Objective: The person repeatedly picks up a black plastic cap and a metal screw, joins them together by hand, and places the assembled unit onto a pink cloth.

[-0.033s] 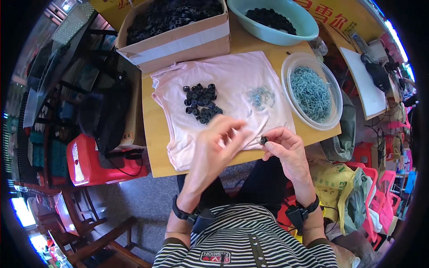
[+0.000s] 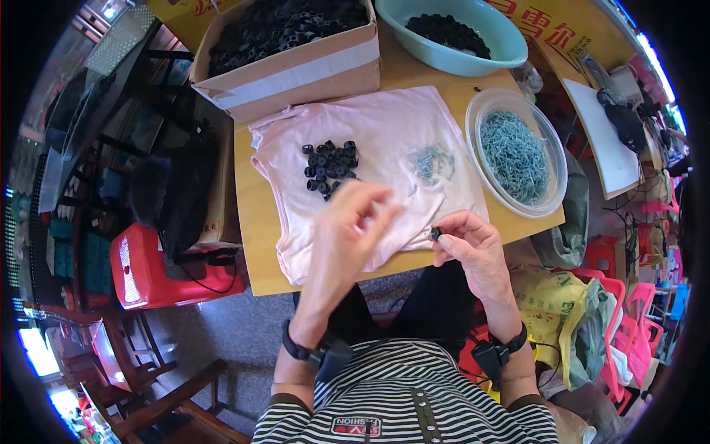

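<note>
Between the thumb and fingertips of my right hand [image 2: 475, 248] is a small black plastic part [image 2: 435, 233], held just above the near edge of the pink cloth [image 2: 384, 129]. My left hand [image 2: 353, 222], blurred by motion, hovers over the cloth with thumb and forefinger apart and nothing visible between them. Just beyond it lies a loose pile of small black ring-like plastic parts [image 2: 330, 164], whose near side the hand partly hides. A little heap of small silvery screws [image 2: 431, 163] rests on the cloth to the right.
A cardboard box [image 2: 296, 78] full of black parts stands at the back left. Behind, a pale green basin [image 2: 462, 55] holds more. A clear round tub [image 2: 558, 177] of screws sits at the table's right. Left of the table is a red stool [image 2: 163, 270].
My left hand has moved slightly left and away from me, closer to the black pile, covering more of its near side. My right hand stays in place with its part.
</note>
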The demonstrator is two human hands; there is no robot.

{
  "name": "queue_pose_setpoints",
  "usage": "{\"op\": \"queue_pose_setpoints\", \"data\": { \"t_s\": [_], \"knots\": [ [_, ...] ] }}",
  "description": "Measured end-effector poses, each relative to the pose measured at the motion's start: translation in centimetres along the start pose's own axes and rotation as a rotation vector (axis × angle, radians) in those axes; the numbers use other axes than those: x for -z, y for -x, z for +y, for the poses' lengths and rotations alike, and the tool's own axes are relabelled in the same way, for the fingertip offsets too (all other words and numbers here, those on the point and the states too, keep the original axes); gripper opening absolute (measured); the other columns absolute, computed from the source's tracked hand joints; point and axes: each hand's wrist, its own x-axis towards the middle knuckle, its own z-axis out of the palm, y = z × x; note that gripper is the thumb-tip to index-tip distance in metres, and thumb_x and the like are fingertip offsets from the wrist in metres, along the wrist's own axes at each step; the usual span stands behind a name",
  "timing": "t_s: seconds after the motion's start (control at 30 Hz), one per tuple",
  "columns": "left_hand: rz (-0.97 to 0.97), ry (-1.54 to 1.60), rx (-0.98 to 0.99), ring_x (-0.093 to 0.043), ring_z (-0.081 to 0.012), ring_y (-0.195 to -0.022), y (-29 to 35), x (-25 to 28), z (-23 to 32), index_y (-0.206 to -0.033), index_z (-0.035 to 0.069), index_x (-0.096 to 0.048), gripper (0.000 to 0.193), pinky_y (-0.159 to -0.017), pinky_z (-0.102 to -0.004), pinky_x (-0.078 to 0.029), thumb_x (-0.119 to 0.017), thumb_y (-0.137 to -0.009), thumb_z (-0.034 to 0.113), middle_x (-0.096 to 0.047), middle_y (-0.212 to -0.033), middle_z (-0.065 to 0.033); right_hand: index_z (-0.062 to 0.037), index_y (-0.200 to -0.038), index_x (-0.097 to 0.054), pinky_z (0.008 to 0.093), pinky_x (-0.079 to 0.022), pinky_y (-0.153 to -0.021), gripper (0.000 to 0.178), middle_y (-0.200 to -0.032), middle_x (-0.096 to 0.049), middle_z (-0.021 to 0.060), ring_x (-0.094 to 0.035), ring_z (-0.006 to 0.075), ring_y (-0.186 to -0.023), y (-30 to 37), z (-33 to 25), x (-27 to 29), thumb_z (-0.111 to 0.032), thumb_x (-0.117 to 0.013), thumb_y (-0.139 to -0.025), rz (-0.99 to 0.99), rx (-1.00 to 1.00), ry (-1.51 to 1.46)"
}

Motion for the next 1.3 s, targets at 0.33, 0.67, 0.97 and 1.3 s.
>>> {"op": "queue_pose_setpoints", "data": {
  "t_s": [0.33, 0.67, 0.97, 1.3],
  "knots": [
    [0.212, -0.843, -0.080, -0.054, -0.0326, -0.092, -7.9, 0.2, -4.9, -0.086, 0.000, -0.067, 0.023, -0.080, -0.0408, -0.044, -0.072, -0.075, 0.020, -0.061, -0.095, -0.0133, 0.0015, -0.102, -0.060, 0.0241, -0.057, -0.070, 0.017, -0.097, -0.056, 0.0036, -0.057, 0.0084, -0.087, -1.0, 0.2, 0.0, 0.002, -0.063, -0.085, -0.002, 0.020, 0.080],
    [0.181, -0.788, -0.178, -0.054, -0.0325, -0.089, -6.9, 0.2, -5.4, -0.081, 0.001, -0.065, 0.015, -0.079, -0.0421, -0.044, -0.071, -0.073, 0.012, -0.063, -0.087, -0.0126, 0.0012, -0.102, -0.060, 0.0227, -0.054, -0.068, 0.017, -0.094, -0.057, 0.0028, -0.057, 0.0069, -0.080, 0.0, -0.1, 0.2, 0.002, -0.063, -0.085, 0.003, 0.050, 0.118],
    [0.070, -0.653, -0.280, -0.054, -0.0275, -0.087, -5.1, -0.4, -3.8, -0.092, 0.004, -0.066, 0.020, -0.076, -0.0368, -0.044, -0.071, -0.072, 0.005, -0.064, -0.087, -0.0093, 0.0012, -0.100, -0.061, 0.0206, -0.051, -0.064, 0.015, -0.091, -0.059, 0.0025, -0.057, 0.0054, -0.078, 0.7, 0.5, -0.7, 0.000, -0.064, -0.085, -0.003, 0.099, 0.164],
    [0.091, 0.502, 0.065, -0.059, -0.0082, -0.090, 0.5, -1.3, -2.7, -0.108, 0.000, -0.062, 0.026, -0.081, -0.0209, -0.047, -0.067, -0.083, -0.005, -0.060, -0.100, -0.0028, -0.0002, -0.103, -0.061, 0.0204, -0.051, -0.067, 0.017, -0.097, -0.059, 0.0021, -0.056, 0.0058, -0.085, 0.2, 1.1, -1.7, -0.003, -0.064, -0.087, 0.037, 0.152, 0.136]
  ]
}}
